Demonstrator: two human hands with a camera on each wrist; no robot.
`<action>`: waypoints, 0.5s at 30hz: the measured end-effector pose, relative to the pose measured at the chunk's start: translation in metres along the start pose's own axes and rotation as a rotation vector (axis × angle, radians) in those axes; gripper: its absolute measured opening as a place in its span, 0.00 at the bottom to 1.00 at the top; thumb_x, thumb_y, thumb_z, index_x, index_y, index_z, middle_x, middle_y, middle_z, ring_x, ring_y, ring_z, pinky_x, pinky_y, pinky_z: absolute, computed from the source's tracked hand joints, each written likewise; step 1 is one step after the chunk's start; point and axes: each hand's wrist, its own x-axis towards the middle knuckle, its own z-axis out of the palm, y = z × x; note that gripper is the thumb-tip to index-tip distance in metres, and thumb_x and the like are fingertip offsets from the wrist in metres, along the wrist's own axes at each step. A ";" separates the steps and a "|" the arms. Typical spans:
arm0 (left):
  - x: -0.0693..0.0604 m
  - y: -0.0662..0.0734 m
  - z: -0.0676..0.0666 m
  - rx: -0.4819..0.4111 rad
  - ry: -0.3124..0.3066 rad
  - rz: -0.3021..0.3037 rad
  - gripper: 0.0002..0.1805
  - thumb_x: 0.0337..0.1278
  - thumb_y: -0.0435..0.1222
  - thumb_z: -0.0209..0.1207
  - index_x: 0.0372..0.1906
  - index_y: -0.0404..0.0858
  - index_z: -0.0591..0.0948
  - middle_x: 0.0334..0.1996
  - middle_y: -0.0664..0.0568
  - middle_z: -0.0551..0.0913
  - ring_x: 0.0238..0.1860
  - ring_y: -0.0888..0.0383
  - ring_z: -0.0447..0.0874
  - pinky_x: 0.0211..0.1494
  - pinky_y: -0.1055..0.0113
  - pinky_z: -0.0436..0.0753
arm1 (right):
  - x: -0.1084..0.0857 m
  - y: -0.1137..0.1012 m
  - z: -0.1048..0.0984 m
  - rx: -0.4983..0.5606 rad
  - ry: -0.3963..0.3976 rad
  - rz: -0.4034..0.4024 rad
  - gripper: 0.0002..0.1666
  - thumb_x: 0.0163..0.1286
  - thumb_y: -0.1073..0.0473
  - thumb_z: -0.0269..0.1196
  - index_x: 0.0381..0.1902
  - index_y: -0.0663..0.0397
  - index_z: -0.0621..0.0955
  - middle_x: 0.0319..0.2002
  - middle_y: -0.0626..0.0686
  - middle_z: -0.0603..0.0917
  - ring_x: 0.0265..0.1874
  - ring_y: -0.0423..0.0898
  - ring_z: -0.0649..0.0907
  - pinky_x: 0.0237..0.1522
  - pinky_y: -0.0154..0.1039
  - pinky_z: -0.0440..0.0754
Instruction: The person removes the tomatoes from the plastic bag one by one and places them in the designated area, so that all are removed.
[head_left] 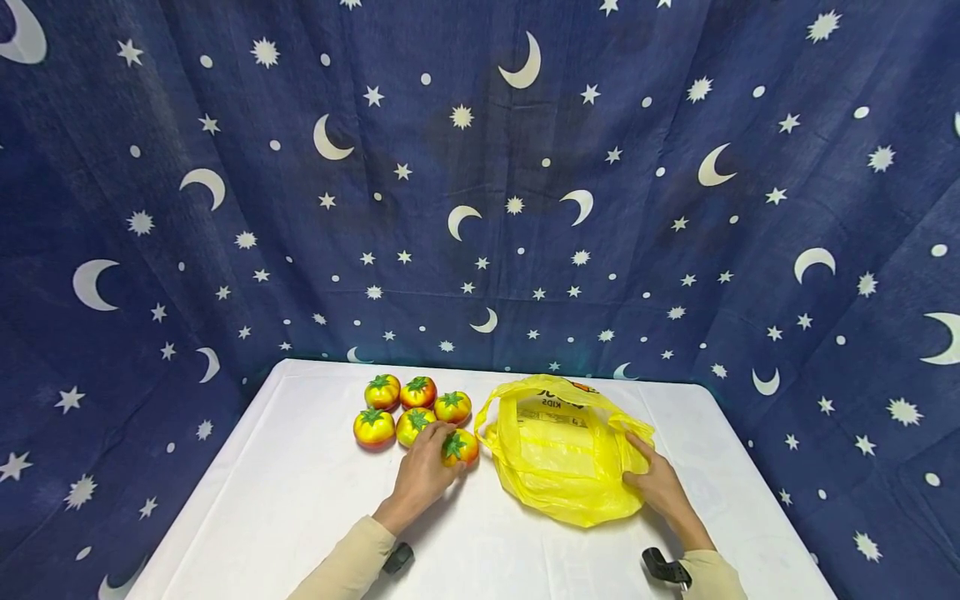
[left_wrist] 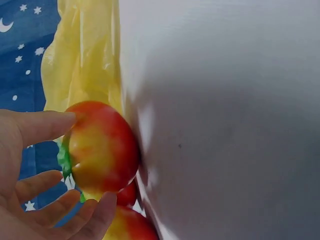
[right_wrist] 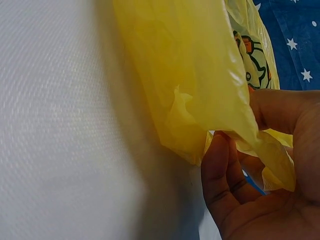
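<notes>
Several red-and-yellow toy tomatoes with green leafy tops sit grouped on the white table. Around the nearest tomato [head_left: 462, 451] my left hand [head_left: 424, 471] spreads its thumb and fingers. In the left wrist view the thumb meets the edge of that tomato [left_wrist: 102, 150], and the other fingers lie loosely along its lower side. My right hand [head_left: 663, 487] pinches the right side of a yellow plastic bag [head_left: 555, 492], whose mouth gapes upward and toward me. The right wrist view shows thin bag film [right_wrist: 190, 65] between the thumb and fingers of this hand [right_wrist: 270, 200].
A white cloth covers the table [head_left: 247, 500]. Behind and beside it hangs a dark blue curtain [head_left: 420, 208] printed with moons and stars. Other tomatoes [head_left: 373, 428] stand close together left of the bag. Black wrist devices [head_left: 663, 567] show by both sleeves.
</notes>
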 end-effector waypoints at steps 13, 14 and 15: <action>-0.004 -0.003 -0.028 -0.035 0.101 -0.005 0.24 0.47 0.40 0.71 0.52 0.39 0.82 0.54 0.48 0.80 0.55 0.48 0.80 0.53 0.49 0.82 | 0.000 -0.001 0.000 0.037 0.019 -0.007 0.45 0.60 0.64 0.62 0.76 0.49 0.61 0.76 0.67 0.55 0.75 0.69 0.51 0.72 0.70 0.45; -0.005 -0.004 -0.030 -0.031 0.108 -0.007 0.24 0.47 0.40 0.71 0.52 0.39 0.82 0.54 0.48 0.80 0.56 0.48 0.80 0.55 0.49 0.82 | -0.001 -0.002 0.000 0.042 0.020 -0.005 0.44 0.61 0.63 0.62 0.76 0.48 0.61 0.76 0.67 0.55 0.75 0.69 0.51 0.72 0.71 0.45; -0.005 -0.005 -0.032 -0.035 0.112 -0.010 0.24 0.48 0.40 0.71 0.52 0.38 0.82 0.54 0.48 0.80 0.57 0.47 0.79 0.56 0.49 0.81 | -0.001 -0.003 -0.001 0.049 0.023 -0.004 0.43 0.62 0.62 0.61 0.75 0.48 0.62 0.76 0.66 0.55 0.75 0.69 0.50 0.72 0.71 0.45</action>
